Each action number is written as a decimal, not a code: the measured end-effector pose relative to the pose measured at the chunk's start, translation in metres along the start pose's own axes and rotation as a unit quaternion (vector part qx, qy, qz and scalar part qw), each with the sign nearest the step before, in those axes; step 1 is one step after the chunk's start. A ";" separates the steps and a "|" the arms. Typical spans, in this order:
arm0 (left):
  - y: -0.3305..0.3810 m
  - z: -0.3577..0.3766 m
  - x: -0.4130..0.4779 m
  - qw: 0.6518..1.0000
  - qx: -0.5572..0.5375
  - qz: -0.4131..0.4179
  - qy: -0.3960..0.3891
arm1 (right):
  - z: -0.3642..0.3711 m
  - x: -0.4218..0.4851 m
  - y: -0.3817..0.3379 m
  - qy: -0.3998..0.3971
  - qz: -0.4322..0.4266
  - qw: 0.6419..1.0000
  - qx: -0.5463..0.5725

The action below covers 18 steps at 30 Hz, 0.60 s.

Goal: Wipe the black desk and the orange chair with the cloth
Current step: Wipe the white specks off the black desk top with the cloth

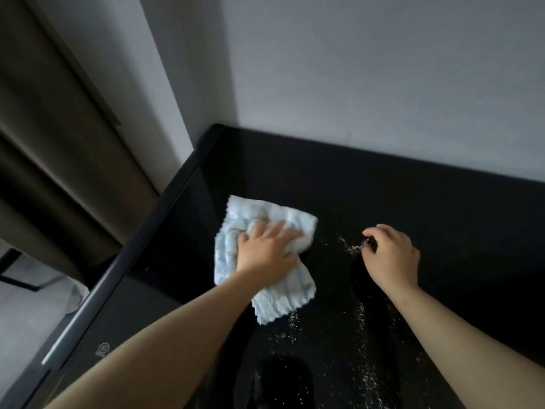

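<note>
Cloth (pixel 259 255), pale blue, rumpled, lies flat on the black desk (pixel 383 196) near its 9 o'clock edge. Looks soft, light, bunches easily; best pressed from the middle, palm down. Left hand (pixel 265 252) spread flat on it. Right hand (pixel 389 255), at 3 o'clock of cloth, fingers curled by white crumbs (pixel 354 248); pinching anything, cannot tell. Chair not visible.

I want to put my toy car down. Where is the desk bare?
The black desk is bare at the back, between the wall and both hands. Nearer, it is crowded: the left hand presses the cloth, and white crumbs lie scattered by the right hand.
</note>
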<state>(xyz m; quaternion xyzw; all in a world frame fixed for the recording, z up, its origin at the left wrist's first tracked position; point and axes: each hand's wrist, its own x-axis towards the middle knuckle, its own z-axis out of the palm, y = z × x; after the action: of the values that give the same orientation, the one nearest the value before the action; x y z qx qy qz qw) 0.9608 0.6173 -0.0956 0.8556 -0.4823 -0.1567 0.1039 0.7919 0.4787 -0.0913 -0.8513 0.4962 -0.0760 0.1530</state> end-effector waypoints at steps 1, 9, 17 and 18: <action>0.008 0.002 -0.002 0.998 -0.011 0.052 -0.015 | -0.001 0.003 0.001 -0.009 0.014 1.000 -0.018; -0.024 0.004 0.023 0.993 0.006 -0.121 -0.001 | 0.000 0.009 0.040 -0.086 0.103 0.989 -0.059; 0.045 0.018 0.002 0.991 0.003 0.130 -0.023 | 0.000 0.007 0.042 -0.097 0.086 0.990 -0.049; 0.044 0.011 0.004 0.990 -0.028 0.141 -0.010 | 0.000 0.006 0.043 -0.098 0.079 0.991 -0.052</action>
<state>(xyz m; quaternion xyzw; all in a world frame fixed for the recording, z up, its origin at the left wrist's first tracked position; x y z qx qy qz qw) 0.9239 0.5914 -0.0924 0.7742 -0.5946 -0.1628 0.1437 0.7596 0.4533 -0.1057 -0.8196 0.5477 0.0463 0.1620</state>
